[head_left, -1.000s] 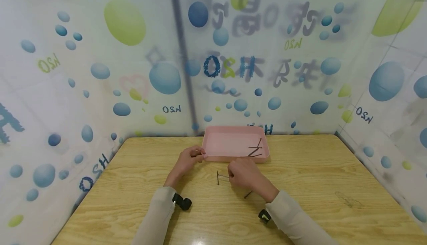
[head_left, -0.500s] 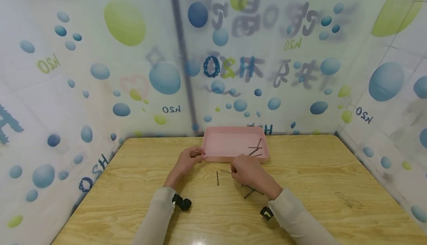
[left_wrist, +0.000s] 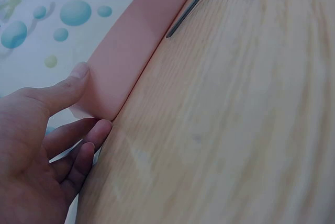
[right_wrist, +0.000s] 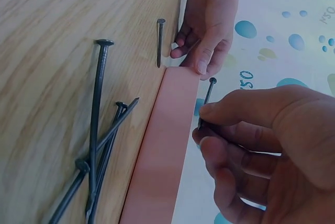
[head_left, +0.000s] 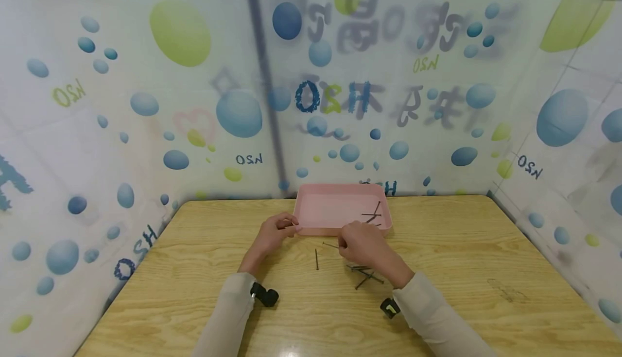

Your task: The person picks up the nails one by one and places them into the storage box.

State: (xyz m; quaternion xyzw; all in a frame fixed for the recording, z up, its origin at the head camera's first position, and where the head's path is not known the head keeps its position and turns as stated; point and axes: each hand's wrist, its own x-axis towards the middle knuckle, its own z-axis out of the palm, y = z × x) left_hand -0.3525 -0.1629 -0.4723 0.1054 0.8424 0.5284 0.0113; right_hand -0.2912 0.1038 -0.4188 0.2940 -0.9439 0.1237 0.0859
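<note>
My right hand pinches a dark metal nail between thumb and forefinger, head end sticking out, just above the front wall of a shallow pink tray. The other fingers curl loosely beneath. At the tray's left front corner my left hand grips it, thumb at the rim and fingers curled around the corner low by the table, as the left wrist view shows. Several nails lie inside the tray's right end, partly hidden by the right hand.
One single nail lies on the wooden table in front of the tray. Several crossed nails form a pile under the right forearm. Behind the tray hangs a white curtain with blue and green spots.
My right hand has lifted the nail away from the single nail and moved slightly right and toward the tray, uncovering the pile. The left hand has stayed at the tray corner.
</note>
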